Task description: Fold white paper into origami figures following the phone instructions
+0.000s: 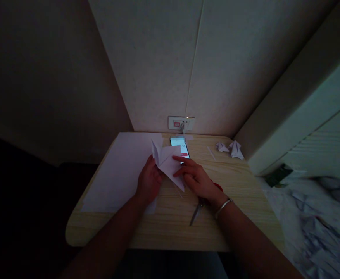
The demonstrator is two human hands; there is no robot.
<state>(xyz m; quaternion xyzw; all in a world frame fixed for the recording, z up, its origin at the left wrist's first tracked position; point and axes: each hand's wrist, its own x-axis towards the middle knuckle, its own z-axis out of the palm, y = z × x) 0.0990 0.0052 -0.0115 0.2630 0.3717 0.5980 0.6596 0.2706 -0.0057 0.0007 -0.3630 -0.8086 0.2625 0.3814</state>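
A folded sheet of white paper point(171, 164) is held up over the middle of the table, its left part standing up in a crease and one corner pointing down. My left hand point(150, 180) grips it from the left and below, fingers closed round its edge. On the right, my right hand point(194, 176) has its index finger stretched out against the paper's face, the other fingers loosely bent. Beneath my right wrist lies a pair of scissors point(197, 212) with red handles, partly hidden. A lit phone point(184, 149) lies behind the paper, partly covered by it.
Large white sheets point(114, 174) cover the left of the wooden table point(164, 236). Two small folded paper pieces point(235, 150) and a thin paper strip point(211, 153) lie at the back right. A wall socket point(181, 123) with a plug sits behind the table; rumpled bedding point(318, 224) is at right.
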